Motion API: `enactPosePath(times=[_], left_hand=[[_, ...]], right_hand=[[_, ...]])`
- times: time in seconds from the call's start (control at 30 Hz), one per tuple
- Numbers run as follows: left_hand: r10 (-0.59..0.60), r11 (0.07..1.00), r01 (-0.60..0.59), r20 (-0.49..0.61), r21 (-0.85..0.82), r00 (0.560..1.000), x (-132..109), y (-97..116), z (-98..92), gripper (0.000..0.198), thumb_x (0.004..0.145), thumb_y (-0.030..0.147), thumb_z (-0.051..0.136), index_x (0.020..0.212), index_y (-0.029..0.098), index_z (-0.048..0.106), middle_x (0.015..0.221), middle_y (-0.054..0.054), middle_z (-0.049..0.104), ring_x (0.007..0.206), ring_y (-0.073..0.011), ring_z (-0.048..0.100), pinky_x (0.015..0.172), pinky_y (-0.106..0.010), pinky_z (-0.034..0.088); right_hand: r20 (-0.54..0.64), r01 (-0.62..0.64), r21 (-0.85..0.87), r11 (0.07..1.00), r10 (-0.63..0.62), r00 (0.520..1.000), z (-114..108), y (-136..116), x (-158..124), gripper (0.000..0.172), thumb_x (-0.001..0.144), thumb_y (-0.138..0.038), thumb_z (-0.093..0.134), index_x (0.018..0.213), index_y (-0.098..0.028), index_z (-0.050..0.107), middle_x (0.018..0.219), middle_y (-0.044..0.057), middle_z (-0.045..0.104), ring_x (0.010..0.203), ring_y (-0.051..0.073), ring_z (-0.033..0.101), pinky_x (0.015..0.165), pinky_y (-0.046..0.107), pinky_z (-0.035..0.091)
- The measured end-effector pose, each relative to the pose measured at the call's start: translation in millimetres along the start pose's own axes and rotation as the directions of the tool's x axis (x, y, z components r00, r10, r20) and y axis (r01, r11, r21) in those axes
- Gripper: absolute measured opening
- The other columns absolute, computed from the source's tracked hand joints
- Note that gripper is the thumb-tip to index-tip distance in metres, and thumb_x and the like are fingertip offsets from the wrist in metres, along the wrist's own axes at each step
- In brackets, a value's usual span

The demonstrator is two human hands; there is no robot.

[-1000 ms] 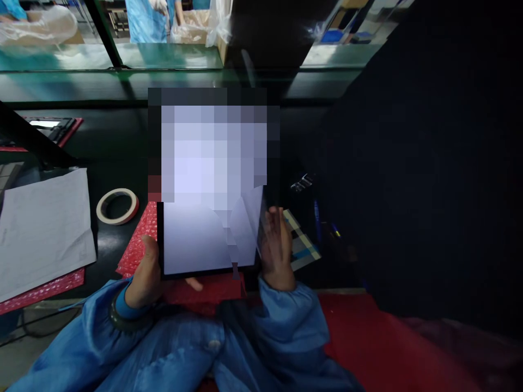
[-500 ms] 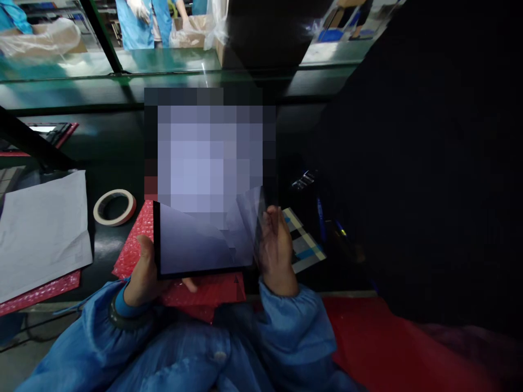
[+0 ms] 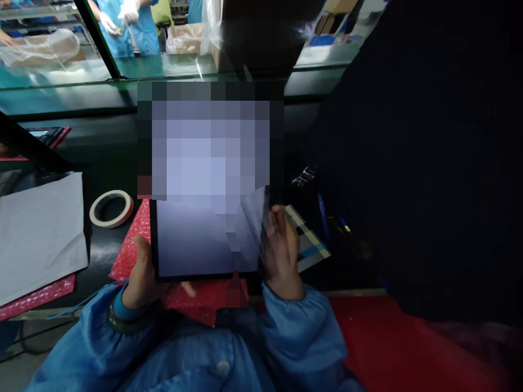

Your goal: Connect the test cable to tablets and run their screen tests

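A flat black-framed screen panel (image 3: 192,239) with a pale, glossy face is held tilted in front of me. Its upper part is hidden by blurred blocks. My left hand (image 3: 143,277) is closed around the lower left corner, the thumb along the side and a fingertip showing below the bottom edge. At the right edge my right hand (image 3: 284,253) is closed, its fingers bent against the side. A see-through layer with streaky reflections, like clear film (image 3: 267,234), lies over these fingers. Red bubble wrap (image 3: 131,245) lies under the panel.
Left of the panel are a roll of masking tape (image 3: 95,209) and a white paper sheet (image 3: 41,239) on red bubble wrap. A taped card (image 3: 312,250) and a blue pen (image 3: 322,215) lie to the right. Across the bench stands a gloved person (image 3: 128,27) in blue.
The view has shifted slightly. Both hands still hold the panel, and its right edge with my right hand appears a little further right. The gloved person's hands have moved together.
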State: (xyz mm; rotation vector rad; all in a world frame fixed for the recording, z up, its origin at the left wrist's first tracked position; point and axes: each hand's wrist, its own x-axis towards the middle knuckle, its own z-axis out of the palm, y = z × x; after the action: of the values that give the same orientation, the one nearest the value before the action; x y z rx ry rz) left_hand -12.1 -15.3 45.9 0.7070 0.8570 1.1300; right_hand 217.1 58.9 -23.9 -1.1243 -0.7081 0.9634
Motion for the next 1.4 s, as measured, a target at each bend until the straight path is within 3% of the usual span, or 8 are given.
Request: enactPosePath(times=[0.3,0.53,0.73,0.93,1.17,1.4], left_hand=[[0.048,0.991,-0.037,-0.079,0.131,0.996,2,-4,1.3,0.090,0.065,0.090,0.042,0.107,0.018,0.075,0.073,-0.009,0.077,0.085,-0.0364,0.074,0.060,-0.038,0.062],[0.046,0.978,-0.016,-0.145,0.206,0.988,0,-5,-2.1,0.088,0.071,0.089,0.037,0.101,0.016,0.077,0.070,-0.011,0.077,0.087,-0.0359,0.074,0.059,-0.037,0.062],[-0.005,0.987,0.033,-0.177,0.155,0.984,-2,-10,-9.1,0.090,0.070,0.090,0.036,0.101,0.016,0.077,0.066,-0.010,0.076,0.087,-0.0369,0.073,0.056,-0.038,0.062],[0.025,0.990,0.006,-0.213,0.141,0.977,-3,-12,-8.1,0.086,0.071,0.088,0.040,0.114,0.021,0.072,0.076,-0.008,0.078,0.092,-0.0349,0.073,0.059,-0.036,0.062],[0.000,0.994,0.018,-0.160,0.109,0.987,-1,-9,-3.1,0.091,0.066,0.090,0.045,0.116,0.019,0.071,0.079,-0.009,0.078,0.093,-0.0354,0.073,0.062,-0.037,0.062],[-0.014,0.999,0.022,-0.167,0.048,0.986,-2,-11,-4.7,0.085,0.075,0.085,0.039,0.118,0.017,0.069,0.081,-0.009,0.078,0.091,-0.0354,0.073,0.059,-0.034,0.062]], right_hand=[[-0.055,-0.204,0.173,0.963,0.217,0.975,14,-14,1,0.016,0.081,-0.041,0.070,0.084,-0.026,0.070,0.076,-0.002,0.072,0.070,0.013,0.069,0.063,0.024,0.058],[0.018,-0.355,0.376,0.856,0.376,0.926,23,-29,0,0.020,0.074,-0.043,0.076,0.077,-0.026,0.067,0.065,-0.006,0.070,0.056,0.010,0.067,0.052,0.019,0.054],[0.054,-0.326,0.358,0.875,0.329,0.943,19,-24,1,0.018,0.079,-0.044,0.071,0.080,-0.026,0.068,0.068,-0.006,0.071,0.060,0.010,0.069,0.056,0.020,0.057],[-0.062,-0.216,0.335,0.917,0.250,0.966,18,-23,1,0.009,0.078,-0.034,0.075,0.079,-0.027,0.071,0.078,-0.008,0.072,0.069,0.007,0.070,0.065,0.018,0.060],[-0.048,-0.216,0.324,0.921,0.244,0.969,15,-24,1,0.007,0.077,-0.034,0.076,0.077,-0.028,0.072,0.076,-0.008,0.072,0.068,0.008,0.070,0.064,0.019,0.061],[0.011,-0.223,0.317,0.922,0.232,0.973,4,-11,5,0.003,0.081,-0.032,0.072,0.083,-0.030,0.072,0.080,-0.008,0.073,0.070,0.008,0.071,0.065,0.019,0.061]])
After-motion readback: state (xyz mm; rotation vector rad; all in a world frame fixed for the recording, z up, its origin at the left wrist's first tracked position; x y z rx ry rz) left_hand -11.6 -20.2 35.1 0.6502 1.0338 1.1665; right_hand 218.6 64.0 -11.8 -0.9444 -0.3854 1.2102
